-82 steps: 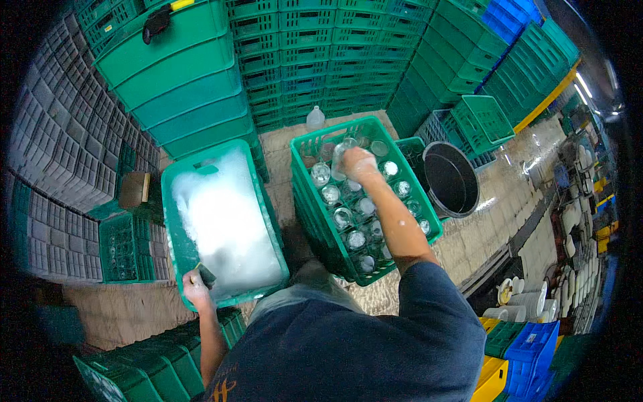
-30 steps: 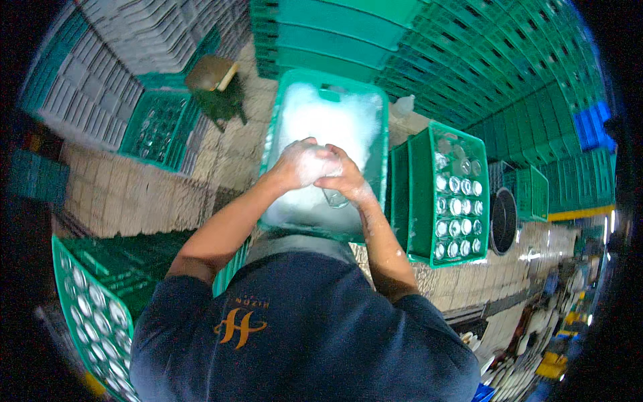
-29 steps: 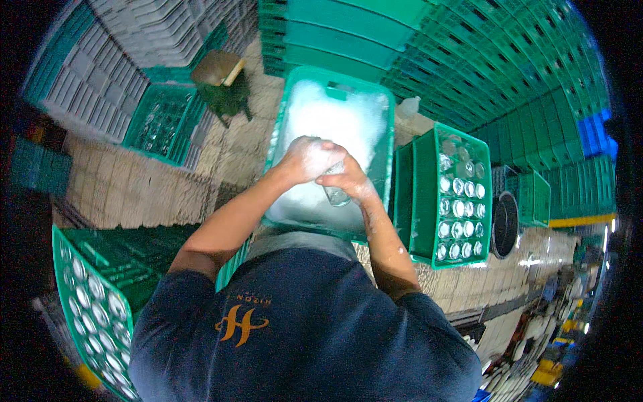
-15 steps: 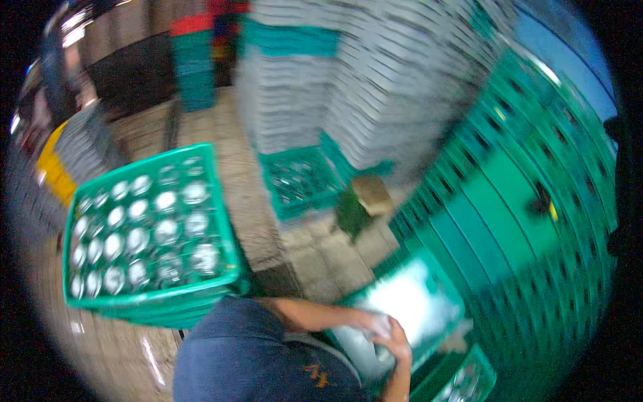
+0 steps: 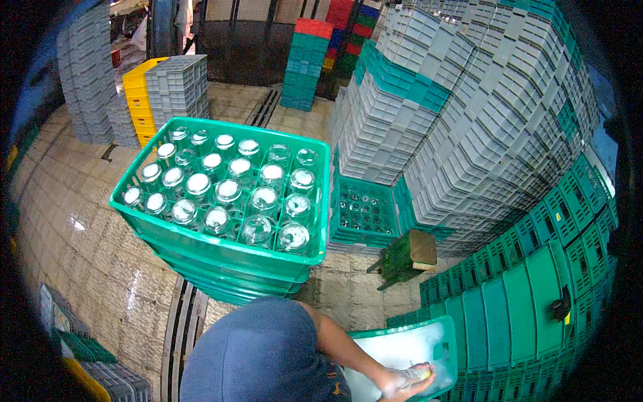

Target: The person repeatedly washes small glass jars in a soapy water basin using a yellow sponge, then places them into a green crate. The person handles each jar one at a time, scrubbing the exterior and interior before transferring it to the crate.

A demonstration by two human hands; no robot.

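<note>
My left arm reaches over a green tub (image 5: 450, 335) of white, foamy liquid at the lower right. My left hand (image 5: 392, 383) is closed around a wet, clear glass jar (image 5: 406, 377), with a small yellowish patch by the fingertips that I cannot make out. The view cuts off at the lower edge close to this hand, and my right hand does not show. To the left, a green crate (image 5: 214, 249) tops a stack and holds rows of clear glass jars (image 5: 228, 190) with white round ends facing up.
A small green stool (image 5: 402, 261) with a worn brown top stands beyond the tub. Behind it sits a low crate of glassware (image 5: 367, 208). Tall grey crate stacks (image 5: 382, 127) fill the back right, green crates (image 5: 509, 288) the right. Yellow crates (image 5: 138, 97) stand far left.
The view has swung left, so the jar crate sits nearer the middle. Both hands were together on something over the tub; now only the left shows, lower in the picture.
</note>
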